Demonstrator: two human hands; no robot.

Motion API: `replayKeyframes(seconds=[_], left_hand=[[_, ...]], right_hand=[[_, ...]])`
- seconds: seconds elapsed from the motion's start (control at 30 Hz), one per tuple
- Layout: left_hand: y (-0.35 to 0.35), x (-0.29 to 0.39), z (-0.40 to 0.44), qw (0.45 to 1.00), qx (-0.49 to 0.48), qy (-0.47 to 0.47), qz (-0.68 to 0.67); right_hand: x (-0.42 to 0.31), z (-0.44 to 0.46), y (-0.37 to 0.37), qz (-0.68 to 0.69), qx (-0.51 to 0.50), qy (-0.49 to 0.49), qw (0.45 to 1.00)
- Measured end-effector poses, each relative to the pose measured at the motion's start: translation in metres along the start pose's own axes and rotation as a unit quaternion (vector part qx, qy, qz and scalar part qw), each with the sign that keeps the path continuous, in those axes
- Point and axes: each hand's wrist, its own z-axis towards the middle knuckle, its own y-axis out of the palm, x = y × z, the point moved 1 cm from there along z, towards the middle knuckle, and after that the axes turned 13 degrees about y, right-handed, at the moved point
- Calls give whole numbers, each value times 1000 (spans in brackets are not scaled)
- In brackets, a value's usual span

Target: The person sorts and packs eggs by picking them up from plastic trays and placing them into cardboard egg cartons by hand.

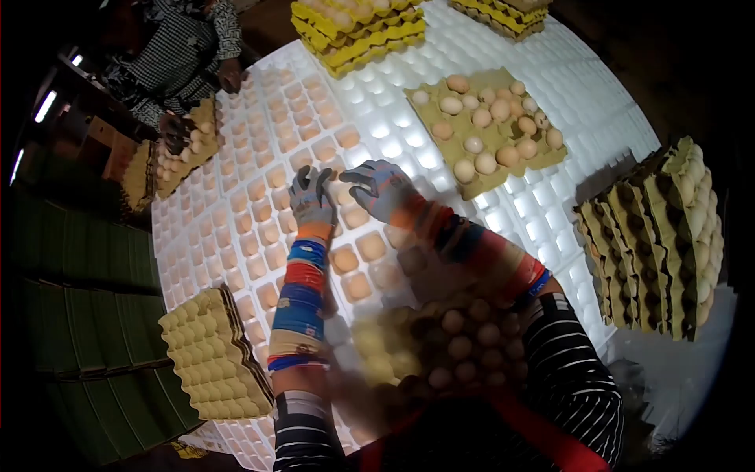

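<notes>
My left hand, in a grey glove with an orange cuff, reaches over the white plastic egg trays, its fingers pointing away and slightly apart. Beside it, my right hand in a matching glove bends toward the left, thumb and fingers apart, close to a pale egg between the two hands. I see nothing held in either. Brown eggs sit in the white cells nearer me. Close to my body is a pulp tray, blurred, with eggs on its right part.
A pulp tray with eggs lies at right-centre. Filled trays are stacked at right, yellow trays at the back. Pulp trays stand at left. Across the table, a person has a hand over another egg tray.
</notes>
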Motion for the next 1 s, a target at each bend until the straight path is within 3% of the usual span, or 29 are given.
replayKeyframes(seconds=[0.07,0.1,0.17,0.2,0.23,0.3,0.37,0.4,0.5,0.53,0.6,0.63,0.67,0.7,0.77,0.8,0.83,0.87,0.9,0.93,0.97,1.0], left_hand=[[-2,2,-9,999,-1,36,12],[-26,35,-8,999,24,35,-24],[-52,68,-17,979,-21,42,-201],[-71,100,-28,939,-84,-7,-333],[-86,134,-42,878,-145,-53,-454],[-104,177,-64,877,-257,228,-337],[-103,221,-84,872,-292,324,-224],[-102,229,-88,879,-301,308,-205],[-85,237,-97,896,-310,277,-159],[-77,231,-102,900,-305,272,-154],[-69,229,-104,908,-301,260,-136],[-73,232,-98,897,-349,226,-147],[-74,231,-100,911,-325,185,-174],[-76,229,-103,922,-299,145,-200],[-90,226,-106,921,-194,46,-335],[-93,228,-108,847,-93,-115,-510],[-104,228,-114,804,-30,-133,-579],[-109,227,-112,860,18,-37,-508],[-116,229,-118,909,5,14,-417],[-125,231,-122,945,0,62,-320],[-111,225,-126,941,-112,32,-317],[-98,220,-131,927,-225,8,-300]], right_hand=[[5,-37,-33,75,-76,10,994],[1,-58,-58,99,-120,21,988],[-7,-106,-109,95,-196,63,974],[-6,-128,-127,102,-225,99,964],[-28,-142,-151,-37,-291,212,932],[-46,-172,-166,-117,-309,162,930],[-40,-202,-148,-119,-229,32,966],[-48,-210,-146,-128,-148,-13,981],[-91,-192,-146,-303,-327,169,879],[-45,-212,-125,-195,-211,124,950],[-33,-217,-122,41,-190,210,958],[-33,-217,-127,-22,-179,144,973],[-33,-216,-133,-87,-158,77,981],[-30,-221,-134,49,-121,168,977],[-13,-241,-136,316,-40,329,889],[-12,-248,-155,428,-62,384,816],[-17,-256,-164,481,-22,402,779],[-24,-260,-165,397,-14,337,854],[-32,-264,-166,306,-5,267,914],[-35,-264,-167,278,-59,398,872],[-59,-255,-173,244,-112,519,811],[-46,-258,-156,5,-96,264,960]])
